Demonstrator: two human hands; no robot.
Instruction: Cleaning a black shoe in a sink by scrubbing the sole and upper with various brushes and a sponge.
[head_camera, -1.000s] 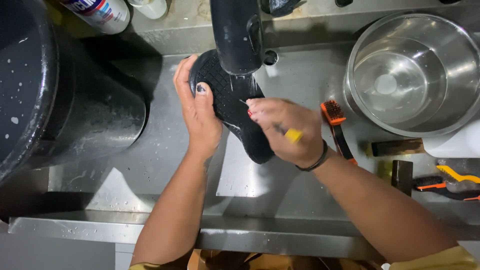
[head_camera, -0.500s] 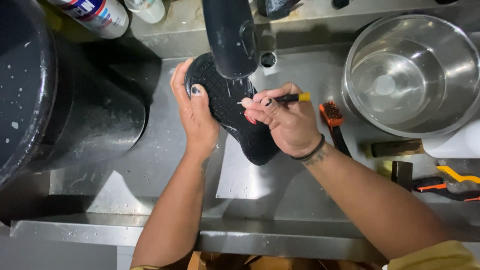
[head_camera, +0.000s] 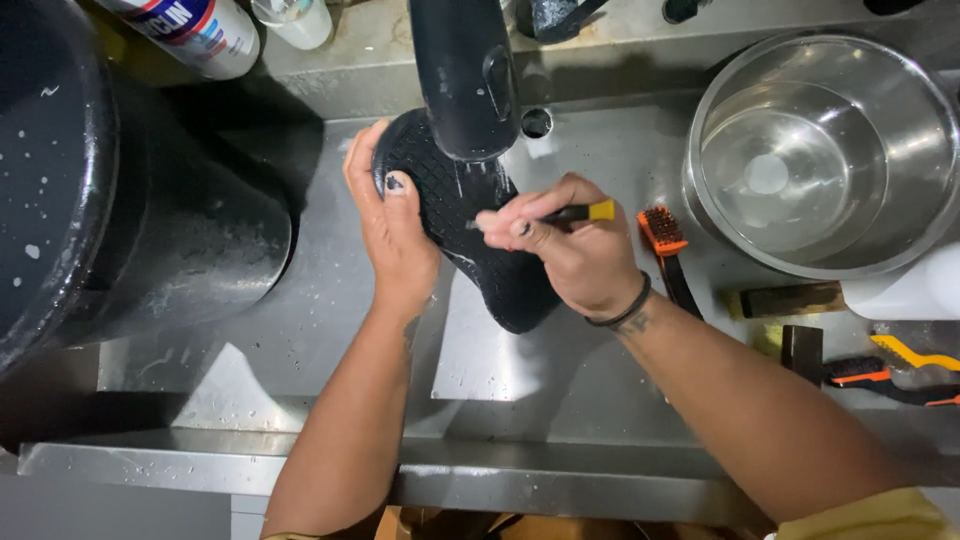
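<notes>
under the black tap (head_camera: 465, 75), my left hand (head_camera: 392, 235) clasps the edge of a black shoe (head_camera: 470, 225), sole up over the steel sink (head_camera: 330, 330); my right hand (head_camera: 570, 250) pinches a small yellow-ended brush (head_camera: 585, 212) against it. wet, light, probably slippery and stiff; the diamond-patterned tread glistens.

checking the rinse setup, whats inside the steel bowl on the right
The steel bowl looks empty: only its shiny bare bottom with a pale round reflection shows. Whether a thin film of clear water lies in it cannot be told. Its right edge runs out of frame.
</notes>
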